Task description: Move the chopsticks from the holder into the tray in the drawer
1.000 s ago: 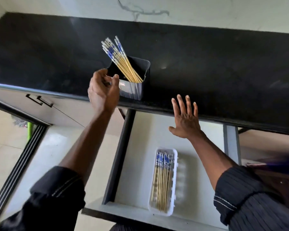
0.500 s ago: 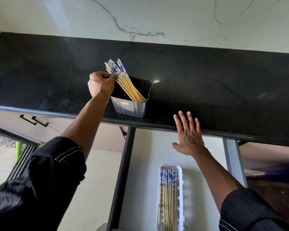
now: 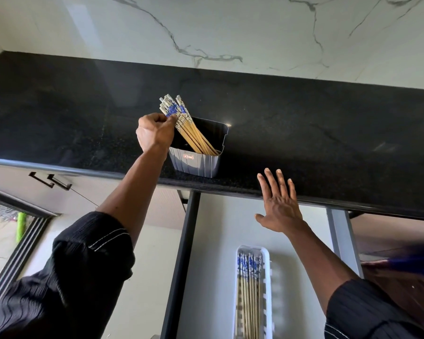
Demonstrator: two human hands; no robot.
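Observation:
A grey ribbed holder [image 3: 196, 162] stands near the front edge of the black countertop [image 3: 304, 133]. A bundle of wooden chopsticks [image 3: 190, 132] with blue-and-white tops leans left out of it. My left hand [image 3: 156, 133] is closed around the upper ends of those chopsticks at the holder's left rim. My right hand [image 3: 279, 204] hovers flat with fingers spread over the open drawer [image 3: 216, 241], just below the counter edge, holding nothing. A white tray [image 3: 267, 289] in the drawer holds several chopsticks [image 3: 249, 289] laid lengthwise in its left half.
A white marble wall rises behind the counter. Closed cabinet doors with black handles [image 3: 50, 182] sit to the left of the drawer. The drawer's dark left side rail [image 3: 181, 265] runs downward. A dark brown surface [image 3: 402, 277] shows at the lower right.
My left hand rose from the holder's side and closed on the tops of the chopsticks. The view tilted upward. My right hand stayed spread over the drawer.

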